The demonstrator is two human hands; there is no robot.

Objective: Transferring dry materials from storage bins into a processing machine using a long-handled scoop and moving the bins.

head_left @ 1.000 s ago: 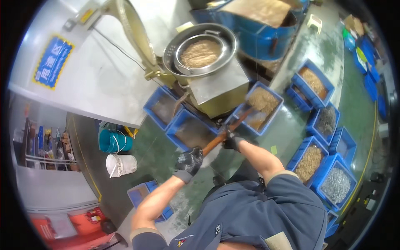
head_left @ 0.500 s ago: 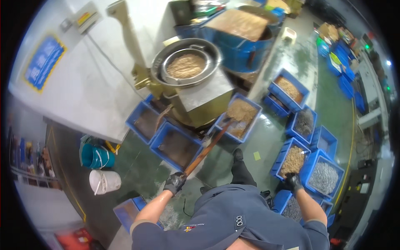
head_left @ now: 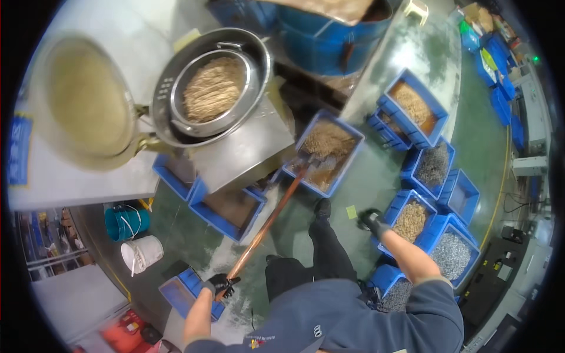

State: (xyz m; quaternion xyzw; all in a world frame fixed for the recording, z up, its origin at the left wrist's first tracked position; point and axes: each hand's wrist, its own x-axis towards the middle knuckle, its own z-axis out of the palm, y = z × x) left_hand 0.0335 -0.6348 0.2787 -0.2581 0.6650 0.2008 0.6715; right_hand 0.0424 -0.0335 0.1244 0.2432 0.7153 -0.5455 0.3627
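Note:
In a black glove, my left hand (head_left: 219,286) is closed around the upper end of a long wooden handle (head_left: 259,232) at the lower left. The handle slants away to a dark tool head (head_left: 315,163), partly sunk in wet tan granules (head_left: 329,140) inside a blue tub (head_left: 325,189); the head's exact kind cannot be made out. My right hand (head_left: 371,221), also black-gloved, hovers over the floor with its fingers apart and nothing visible in it. Just right of it stands a blue tub (head_left: 385,250) of tan pieces (head_left: 410,221).
A machine with a round steel bowl (head_left: 259,88) holds a basket of tan material (head_left: 215,88); its round lid (head_left: 88,100) stands raised. Blue tubs with grey pieces (head_left: 450,253) line the right. A teal bucket (head_left: 126,223) and white bucket (head_left: 143,253) stand left, a blue drum (head_left: 318,44) behind.
My right hand has come off the tub of tan pieces and moved left over the floor. My left hand has drawn back toward me, still on the handle. The view has shifted toward the machine.

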